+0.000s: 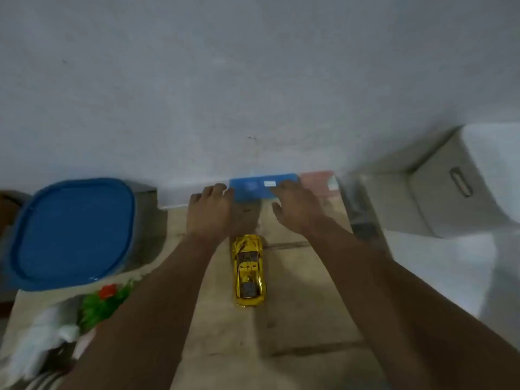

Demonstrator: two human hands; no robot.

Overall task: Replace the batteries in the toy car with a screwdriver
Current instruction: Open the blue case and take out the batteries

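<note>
Gold toy car (248, 270) sits upright on the bench (298, 319). Beyond its nose: left hand (211, 211) and right hand (296, 205), fingers spread, holding nothing, reaching a blue box (257, 185) (label blurred). Blue-lidded container (73, 232) lies to its left.

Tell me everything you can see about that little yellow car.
The toy car is shiny, metallic gold-yellow, with dark windows and a sporty shape. It looks like glossy plastic or foil-coated. It sits upright on its wheels on the pale wooden surface, nose pointing away from the person, between both forearms. Neither hand touches it.
</note>
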